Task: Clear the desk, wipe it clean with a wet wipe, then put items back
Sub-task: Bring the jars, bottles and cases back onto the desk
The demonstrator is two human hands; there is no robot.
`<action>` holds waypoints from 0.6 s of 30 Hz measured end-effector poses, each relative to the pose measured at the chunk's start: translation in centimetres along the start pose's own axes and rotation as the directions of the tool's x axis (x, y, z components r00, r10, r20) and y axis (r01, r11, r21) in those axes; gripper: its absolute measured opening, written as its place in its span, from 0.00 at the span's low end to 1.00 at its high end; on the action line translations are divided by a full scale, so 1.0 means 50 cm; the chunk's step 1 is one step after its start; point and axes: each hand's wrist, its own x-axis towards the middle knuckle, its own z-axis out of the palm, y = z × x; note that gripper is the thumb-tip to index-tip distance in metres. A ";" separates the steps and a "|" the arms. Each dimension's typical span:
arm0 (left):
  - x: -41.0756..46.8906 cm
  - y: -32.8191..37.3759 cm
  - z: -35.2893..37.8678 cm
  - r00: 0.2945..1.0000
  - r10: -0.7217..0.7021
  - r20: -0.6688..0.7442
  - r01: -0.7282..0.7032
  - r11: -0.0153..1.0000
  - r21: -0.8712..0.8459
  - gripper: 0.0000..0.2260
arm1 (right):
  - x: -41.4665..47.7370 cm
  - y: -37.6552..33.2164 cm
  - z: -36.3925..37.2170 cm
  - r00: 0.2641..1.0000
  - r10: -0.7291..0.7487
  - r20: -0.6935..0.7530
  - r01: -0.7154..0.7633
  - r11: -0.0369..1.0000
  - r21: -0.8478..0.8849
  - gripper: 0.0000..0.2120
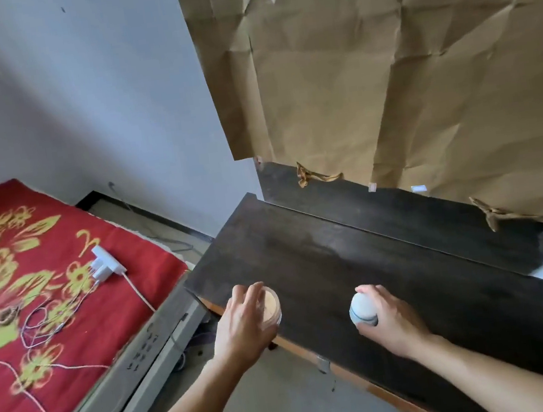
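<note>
Left hand (pixel 244 323) curls fingers over a round clear jar w/ tan lid (pixel 271 306), at the front left corner of the dark wooden desk (pixel 357 263). Right hand (pixel 390 318) wraps around a white rounded bottle w/ dark band (pixel 363 309), mid front edge. Both forearms reach in from below, bare.

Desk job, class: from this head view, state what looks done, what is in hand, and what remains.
Done: the desk top carries only two items and shows a hazy streak, perhaps from wiping. In hand: left hand grips a tan-lidded jar; right hand grips a white bottle. Left: unclear whether these are leaving or returning.
</note>
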 end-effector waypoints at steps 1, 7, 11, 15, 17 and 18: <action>0.021 -0.013 -0.009 1.000 -0.006 -0.002 0.006 1.000 0.004 0.27 | 0.025 -0.012 0.001 1.000 0.003 -0.005 -0.003 1.000 -0.005 0.28; 0.195 -0.103 -0.044 1.000 0.008 0.025 -0.010 0.997 0.078 0.21 | 0.213 -0.075 0.032 0.997 -0.028 -0.072 0.025 0.999 -0.044 0.27; 0.329 -0.161 -0.050 0.998 0.019 0.063 -0.026 0.993 0.117 0.22 | 0.360 -0.126 0.071 0.998 -0.014 -0.061 0.014 1.000 -0.003 0.27; 0.454 -0.211 -0.035 0.989 0.060 0.138 -0.079 0.987 0.140 0.23 | 0.487 -0.188 0.103 0.999 -0.023 -0.040 0.025 0.999 0.045 0.28; 0.511 -0.229 -0.026 0.984 0.055 0.169 -0.081 0.985 0.151 0.24 | 0.538 -0.213 0.114 0.999 0.012 -0.050 -0.010 0.999 0.048 0.29; 0.534 -0.237 -0.019 0.980 0.058 0.193 -0.091 0.982 0.165 0.24 | 0.558 -0.224 0.120 0.997 0.036 -0.064 -0.033 0.998 0.054 0.28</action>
